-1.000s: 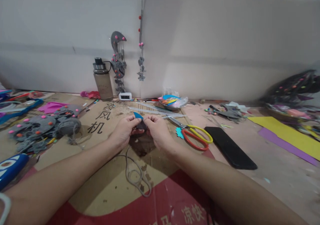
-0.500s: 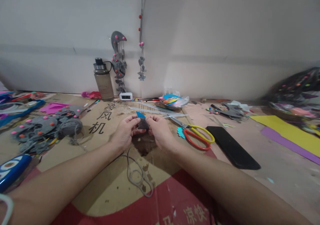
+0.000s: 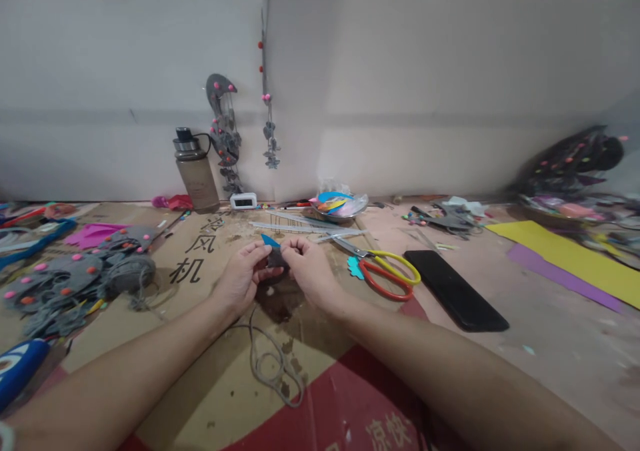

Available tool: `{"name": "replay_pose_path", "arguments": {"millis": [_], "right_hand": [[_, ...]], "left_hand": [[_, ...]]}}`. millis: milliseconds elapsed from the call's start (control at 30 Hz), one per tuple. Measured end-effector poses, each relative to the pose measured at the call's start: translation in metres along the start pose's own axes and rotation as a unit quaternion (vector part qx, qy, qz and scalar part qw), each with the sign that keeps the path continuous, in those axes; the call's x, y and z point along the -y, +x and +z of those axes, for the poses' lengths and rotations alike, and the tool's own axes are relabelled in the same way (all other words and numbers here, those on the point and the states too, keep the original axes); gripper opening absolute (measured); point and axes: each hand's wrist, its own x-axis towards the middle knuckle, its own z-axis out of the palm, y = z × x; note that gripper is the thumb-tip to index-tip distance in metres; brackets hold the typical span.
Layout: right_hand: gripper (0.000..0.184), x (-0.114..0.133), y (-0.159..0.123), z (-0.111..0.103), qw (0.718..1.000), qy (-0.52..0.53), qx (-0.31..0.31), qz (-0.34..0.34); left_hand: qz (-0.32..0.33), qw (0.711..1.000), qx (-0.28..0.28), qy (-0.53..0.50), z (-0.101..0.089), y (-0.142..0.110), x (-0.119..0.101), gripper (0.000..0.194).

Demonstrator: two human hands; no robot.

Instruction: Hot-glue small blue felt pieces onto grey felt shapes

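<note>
Between my two hands is a small dark grey felt piece [image 3: 275, 258] with a pointed blue piece [image 3: 270, 241] at its upper edge. My left hand [image 3: 244, 274] pinches it from the left, thumb on top and fingers underneath. My right hand [image 3: 309, 271] is closed on its right side, fingertips pressed together; anything finer in that pinch is too small to see. A grey cord [image 3: 256, 364] lies looped on the cardboard [image 3: 210, 377] below my hands. Just right of my right hand lie scissors with yellow and red handles [image 3: 387, 281], beside a turquoise scalloped cutout [image 3: 355, 268].
A black phone [image 3: 455, 291] lies right of the scissors, with yellow sheet [image 3: 565, 257] beyond. Grey felt pieces with pompoms [image 3: 75, 274] and a yarn ball [image 3: 131, 272] sit left. At the back stand a bottle [image 3: 197, 177], a small white clock [image 3: 243, 201] and a dish [image 3: 363, 205].
The view has tilted up and turned slightly right, so things appear lower and further left. Both hands keep hold of the grey felt piece; the right fingers have shifted slightly on it.
</note>
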Motion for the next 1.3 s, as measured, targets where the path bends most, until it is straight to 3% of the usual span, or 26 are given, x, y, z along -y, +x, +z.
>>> {"name": "replay_pose_path", "arguments": {"millis": [600,1100,1300], "right_hand": [[0.010,-0.0014,0.0028,-0.0002,1.000,-0.022,-0.015,-0.012],[0.014,-0.0009,-0.0032,0.0001,0.999,-0.024,-0.008,-0.019],[0.019,-0.0038,-0.0044,-0.0014,0.999,0.028,0.018,-0.006]], "left_hand": [[-0.045,0.999,0.000,0.027,0.0028,-0.0005,-0.0031,0.014],[-0.026,0.999,-0.007,0.035,0.0058,-0.0050,-0.0017,0.018],[-0.018,1.000,-0.012,0.022,0.0041,-0.0041,-0.0007,0.019]]}}
